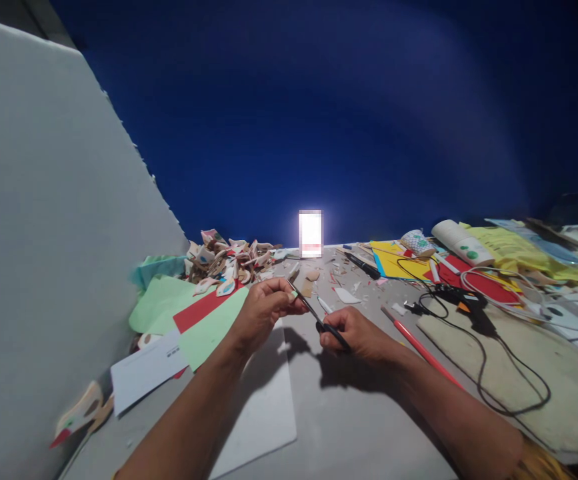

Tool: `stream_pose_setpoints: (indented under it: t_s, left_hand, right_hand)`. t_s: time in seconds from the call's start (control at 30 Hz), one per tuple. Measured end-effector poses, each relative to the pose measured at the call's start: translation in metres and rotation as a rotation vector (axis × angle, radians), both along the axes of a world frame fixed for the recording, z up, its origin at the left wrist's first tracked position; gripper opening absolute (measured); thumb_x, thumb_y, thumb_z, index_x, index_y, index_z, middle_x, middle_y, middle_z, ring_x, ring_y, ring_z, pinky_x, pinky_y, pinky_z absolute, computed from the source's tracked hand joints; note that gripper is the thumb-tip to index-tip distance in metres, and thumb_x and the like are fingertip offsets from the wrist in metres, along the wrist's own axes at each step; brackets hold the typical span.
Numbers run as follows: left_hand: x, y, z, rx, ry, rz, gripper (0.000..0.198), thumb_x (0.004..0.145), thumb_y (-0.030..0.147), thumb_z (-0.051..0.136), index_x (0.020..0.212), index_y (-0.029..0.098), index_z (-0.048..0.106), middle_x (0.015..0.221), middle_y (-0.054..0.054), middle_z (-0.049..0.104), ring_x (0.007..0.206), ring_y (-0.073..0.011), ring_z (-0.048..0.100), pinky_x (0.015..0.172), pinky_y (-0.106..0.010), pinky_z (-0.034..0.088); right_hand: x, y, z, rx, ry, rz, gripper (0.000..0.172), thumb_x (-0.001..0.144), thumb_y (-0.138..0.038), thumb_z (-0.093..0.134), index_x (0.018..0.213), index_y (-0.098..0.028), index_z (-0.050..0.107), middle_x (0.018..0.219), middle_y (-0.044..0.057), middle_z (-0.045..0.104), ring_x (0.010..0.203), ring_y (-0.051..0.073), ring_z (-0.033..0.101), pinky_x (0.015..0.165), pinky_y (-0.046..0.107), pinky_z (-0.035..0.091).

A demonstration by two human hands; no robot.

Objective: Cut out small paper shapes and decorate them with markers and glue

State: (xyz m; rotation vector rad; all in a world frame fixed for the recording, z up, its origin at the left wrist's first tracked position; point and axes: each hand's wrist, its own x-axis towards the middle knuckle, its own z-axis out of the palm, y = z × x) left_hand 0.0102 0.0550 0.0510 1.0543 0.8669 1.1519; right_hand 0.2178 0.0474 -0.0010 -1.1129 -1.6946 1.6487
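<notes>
My right hand (353, 332) is closed round the black handles of a pair of scissors (313, 311). The blades point up and to the left, reaching the fingertips of my left hand (267, 308). Those fingers pinch a small pale green piece (293, 294), perhaps paper, right beside the blades. Most of this piece is hidden by the fingers, so its shape does not show. Below my left forearm lies a white sheet (269, 413) on the table.
Small paper scraps and a black pen (363, 265) lie beyond my hands. A pile of cut pieces (233, 260) and green paper (161, 303) are at left. To the right are a red-handled tool (421, 347), a black glue gun (469, 308) with its cord, and paper cups (461, 241).
</notes>
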Motion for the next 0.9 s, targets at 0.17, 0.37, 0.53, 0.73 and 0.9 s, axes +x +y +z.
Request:
stream_pose_setpoints:
  t_s: [0.17,0.37,0.53,0.73,0.9]
  left_hand:
    - [-0.0015,0.0006,0.0003,-0.001,0.003,0.002,0.01,0.062,0.016,0.073,0.063,0.017,0.063,0.063,-0.005,0.073,0.064,-0.0188,0.07,0.075,-0.037,0.059]
    - [-0.0037,0.0017,0.0009,0.009,0.01,0.002,0.009,0.063,0.015,0.073,0.062,0.017,0.064,0.063,-0.004,0.072,0.065,-0.0183,0.07,0.076,-0.037,0.059]
    - [-0.0051,0.0011,0.0027,0.01,0.011,0.01,0.01,0.063,0.016,0.074,0.062,0.016,0.064,0.062,-0.005,0.073,0.065,-0.0183,0.071,0.075,-0.036,0.059]
    - [-0.0044,0.001,0.0011,-0.005,0.029,0.009,0.013,0.064,0.019,0.077,0.067,0.017,0.065,0.064,-0.005,0.073,0.069,-0.0196,0.073,0.08,-0.037,0.058]
    - [-0.0002,0.0018,-0.0045,-0.022,0.025,-0.005,0.014,0.065,0.023,0.078,0.068,0.016,0.066,0.066,-0.006,0.074,0.067,-0.0191,0.071,0.077,-0.037,0.057]
  right_hand:
    - [0.0015,0.0013,-0.0024,0.058,-0.025,0.02,0.035,0.075,-0.031,0.072,0.056,-0.018,0.047,0.053,-0.005,0.04,0.05,0.007,0.032,0.044,0.021,0.021]
    - [0.0026,0.0023,-0.0026,0.051,-0.021,0.035,0.038,0.075,-0.035,0.073,0.056,-0.018,0.046,0.053,-0.005,0.04,0.051,0.007,0.031,0.045,0.022,0.021]
    - [0.0026,0.001,-0.0017,0.05,-0.043,0.055,0.033,0.077,-0.033,0.071,0.056,-0.017,0.05,0.052,-0.004,0.043,0.05,0.007,0.034,0.045,0.022,0.023]
    - [0.0019,0.0028,-0.0036,0.059,0.023,-0.03,0.032,0.077,-0.035,0.069,0.056,-0.017,0.052,0.052,-0.003,0.043,0.049,0.007,0.034,0.044,0.021,0.023]
    - [0.0012,0.0052,-0.0003,0.044,0.072,-0.053,0.026,0.074,-0.035,0.069,0.061,-0.017,0.055,0.057,-0.001,0.049,0.052,0.01,0.041,0.045,0.022,0.029]
